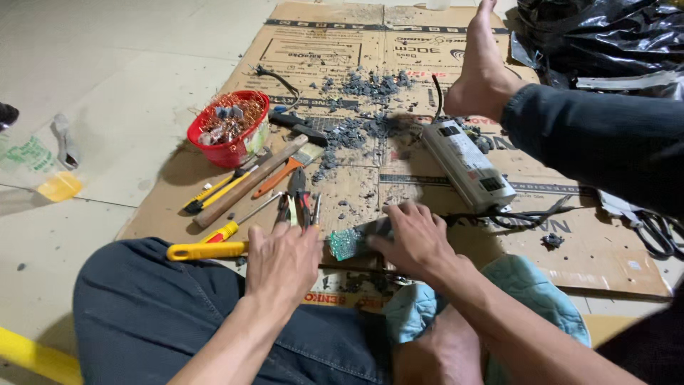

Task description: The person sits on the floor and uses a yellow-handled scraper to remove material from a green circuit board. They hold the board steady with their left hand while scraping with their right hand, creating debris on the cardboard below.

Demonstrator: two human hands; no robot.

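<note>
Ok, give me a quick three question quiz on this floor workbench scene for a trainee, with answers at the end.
1. True or false: the round red plastic basket holds tangled copper wire.
2. Which surface lies under the scattered grey debris? A) flattened brown cardboard sheet B) blue cloth C) metal tray
3. What does the right hand press against, with the left hand beside it?

Key
1. True.
2. A.
3. A small green circuit board at the cardboard's near edge. Nearby lie the long silver metal power supply box and the yellow-handled screwdrivers.
</note>
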